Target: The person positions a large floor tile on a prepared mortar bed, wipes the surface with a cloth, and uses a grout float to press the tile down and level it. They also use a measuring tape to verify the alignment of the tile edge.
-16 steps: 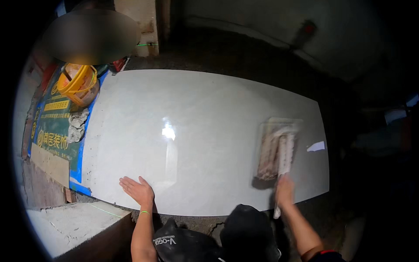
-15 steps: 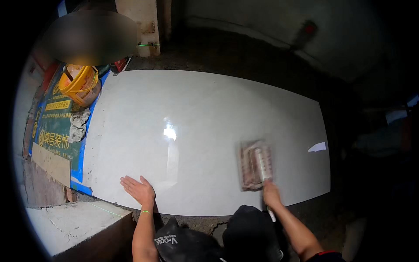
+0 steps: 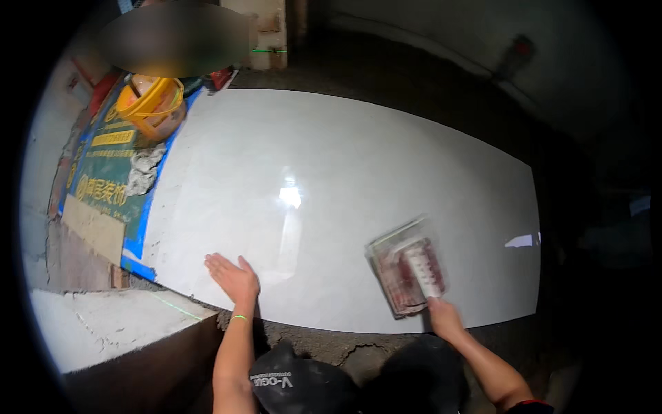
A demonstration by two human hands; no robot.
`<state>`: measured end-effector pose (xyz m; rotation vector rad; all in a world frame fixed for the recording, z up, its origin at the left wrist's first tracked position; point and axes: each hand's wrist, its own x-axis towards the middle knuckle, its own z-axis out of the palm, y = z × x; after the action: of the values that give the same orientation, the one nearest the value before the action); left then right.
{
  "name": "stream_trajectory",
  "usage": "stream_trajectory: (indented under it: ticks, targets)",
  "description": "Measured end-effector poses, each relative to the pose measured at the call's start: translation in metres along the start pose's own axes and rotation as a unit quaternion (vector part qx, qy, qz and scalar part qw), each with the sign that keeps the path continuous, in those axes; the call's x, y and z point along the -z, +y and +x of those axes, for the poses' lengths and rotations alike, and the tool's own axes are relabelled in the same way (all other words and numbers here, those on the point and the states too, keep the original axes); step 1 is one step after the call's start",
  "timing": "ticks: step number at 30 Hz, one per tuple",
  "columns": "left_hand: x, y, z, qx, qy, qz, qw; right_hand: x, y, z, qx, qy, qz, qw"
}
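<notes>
A large pale, glossy tile [image 3: 331, 159] lies before me, reflecting light. My left hand [image 3: 234, 277] rests flat on its near left part, fingers stretched out and nothing held. Gripped by the end of its white handle, a square-plated hand tool [image 3: 403, 276] is in my right hand [image 3: 443, 316] over the near right part of the tile. The plate has reddish-brown stains and is tilted in the picture. Motion blurs it, so I cannot tell whether it touches the surface.
At the far left, a yellow bucket [image 3: 155, 114] and a crumpled grey rag [image 3: 143, 171] sit on green and blue printed sheeting [image 3: 96, 169]. A pale block-like ledge [image 3: 103, 321] is at the near left. Rough dark ground [image 3: 386, 76] borders the tile's far side.
The tool has turned counterclockwise, and its plate now sits at a slant. The whole view has shifted slightly, while my left hand stays flat on the tile.
</notes>
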<state>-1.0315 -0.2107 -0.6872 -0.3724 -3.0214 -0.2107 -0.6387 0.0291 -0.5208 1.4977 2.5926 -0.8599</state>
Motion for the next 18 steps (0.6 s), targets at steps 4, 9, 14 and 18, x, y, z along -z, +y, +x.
stream_trajectory:
  ticks: [4,9,14,18]
  targets:
    - [0.003,-0.004,0.0,-0.003,-0.009,-0.03,1.0,0.016,-0.018,0.058,-0.134,-0.2,0.217,0.946]
    - [0.001,-0.008,0.0,0.008,0.016,-0.039,0.999,0.089,-0.019,0.02,0.067,0.044,0.267,0.96]
    - [0.002,-0.008,0.003,0.013,0.006,-0.065,0.998,-0.038,-0.048,0.044,0.071,-0.018,0.027,0.997]
    - [0.014,-0.015,0.005,-0.002,-0.035,-0.076,0.996,-0.072,-0.125,0.1,0.091,-0.174,0.041,0.98]
